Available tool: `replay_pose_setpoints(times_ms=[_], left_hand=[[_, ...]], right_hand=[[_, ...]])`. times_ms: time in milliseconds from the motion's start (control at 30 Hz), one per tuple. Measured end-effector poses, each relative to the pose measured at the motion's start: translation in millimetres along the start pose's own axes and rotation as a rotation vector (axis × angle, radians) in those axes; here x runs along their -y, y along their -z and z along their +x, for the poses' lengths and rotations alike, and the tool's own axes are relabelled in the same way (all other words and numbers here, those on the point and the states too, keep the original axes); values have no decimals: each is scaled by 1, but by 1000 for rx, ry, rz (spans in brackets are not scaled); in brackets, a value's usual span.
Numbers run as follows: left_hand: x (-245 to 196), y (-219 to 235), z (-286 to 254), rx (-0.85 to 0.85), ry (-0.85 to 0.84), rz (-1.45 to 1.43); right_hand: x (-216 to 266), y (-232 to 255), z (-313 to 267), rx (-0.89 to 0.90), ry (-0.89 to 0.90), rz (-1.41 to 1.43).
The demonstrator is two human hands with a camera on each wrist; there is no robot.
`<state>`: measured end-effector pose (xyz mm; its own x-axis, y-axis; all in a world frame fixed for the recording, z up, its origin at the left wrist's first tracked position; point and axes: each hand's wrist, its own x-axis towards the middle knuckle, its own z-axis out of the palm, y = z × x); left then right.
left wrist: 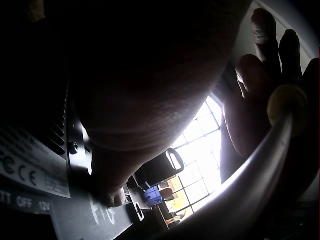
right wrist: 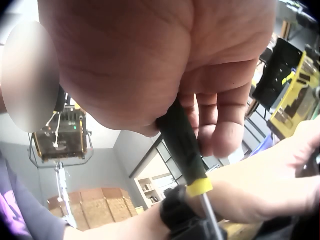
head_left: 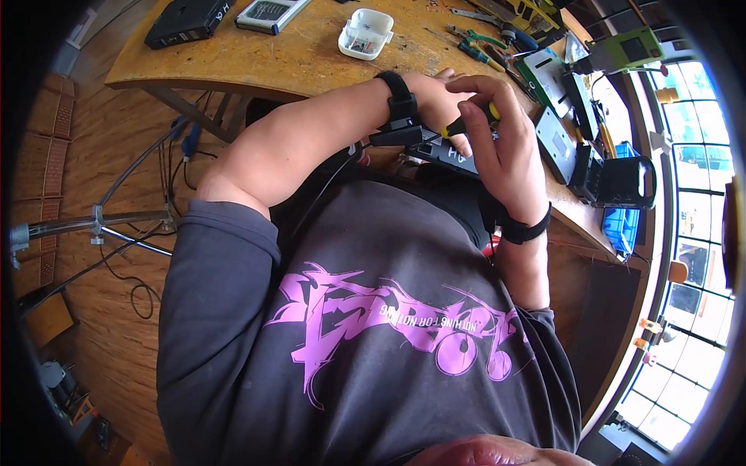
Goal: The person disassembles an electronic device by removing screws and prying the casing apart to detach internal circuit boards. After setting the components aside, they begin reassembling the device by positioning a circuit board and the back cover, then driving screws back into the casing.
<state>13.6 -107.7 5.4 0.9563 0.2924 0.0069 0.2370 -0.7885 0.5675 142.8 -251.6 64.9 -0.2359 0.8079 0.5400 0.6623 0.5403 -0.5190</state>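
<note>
In the head view, my left hand grips the edge of a black device marked with hand-written white letters, held at my lap by the table edge. One fingertip lies on its face in the left wrist view, beside a printed label; the other fingers are mostly hidden. My right hand holds a screwdriver with a dark handle and yellow collar. Its metal shaft slants down toward the device; where the tip rests cannot be seen.
The wooden table bears a white open box of small parts, a black case and a silver-edged unit. Pliers, boards and a green drill-like machine stand at the right. Cables hang on the left.
</note>
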Motion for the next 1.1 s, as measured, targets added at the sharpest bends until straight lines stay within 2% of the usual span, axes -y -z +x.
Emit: replay_pose_setpoints(times_ms=[33, 67, 100, 167, 200, 233, 267, 300, 333, 367, 400, 467, 500, 533, 567, 600, 667, 700, 767, 900, 1033, 1100], left_hand=[[-11, 11, -8, 123, 109, -110], [3, -1, -5, 51, -6, -208], [13, -9, 1, 46, -4, -209], [32, -24, 16, -2, -90, 11], [58, -44, 24, -224, -273, 203], [40, -27, 13, -226, -270, 202], [0, 7, -6, 11, -58, 112], [-21, 26, -16, 246, 154, 19], [-9, 14, -7, 246, 154, 19], [12, -8, 9, 127, 90, 89], [8, -10, 9, 8, 25, 158], [4, -8, 9, 46, 52, 174], [-3, -3, 6, 81, 81, 193], [8, -10, 11, 81, 81, 195], [26, -22, 20, 19, -16, 163], [29, -23, 21, -44, -113, 131], [33, -22, 27, -7, -109, 140], [33, -21, 28, 32, -109, 146], [34, -22, 28, 30, -127, 151], [30, -21, 31, 42, -125, 196], [48, -32, 42, -41, -84, 115], [54, -32, 40, -179, -183, 110]], right_hand=[[1, 0, 0, 2, 3, 2], [2, 2, -1, 73, -25, 94], [1, 6, -1, 146, -52, 185], [1, 14, 0, 214, -13, 249], [5, 13, -2, 211, -103, 273], [8, 11, -2, 206, -193, 297], [5, 5, 3, 112, -16, 242], [6, 6, 3, 113, -16, 242], [6, 8, 2, 95, -31, 114], [7, 10, 2, 76, -46, -14], [7, 9, 3, 77, -49, -15], [8, 6, 6, -18, 9, -190], [11, 9, 5, -19, 9, -191], [15, 13, 5, 47, -43, -302], [20, 17, 4, 115, -95, -412], [24, 21, 5, 115, -94, -412], [32, 28, 10, 242, -100, -276], [33, 33, 13, 243, -101, -278], [32, 44, 22, 412, 23, -112], [22, 68, 44, 700, 55, -167], [36, 65, 62, 820, 120, -306], [42, 60, 66, 833, 285, -465]])
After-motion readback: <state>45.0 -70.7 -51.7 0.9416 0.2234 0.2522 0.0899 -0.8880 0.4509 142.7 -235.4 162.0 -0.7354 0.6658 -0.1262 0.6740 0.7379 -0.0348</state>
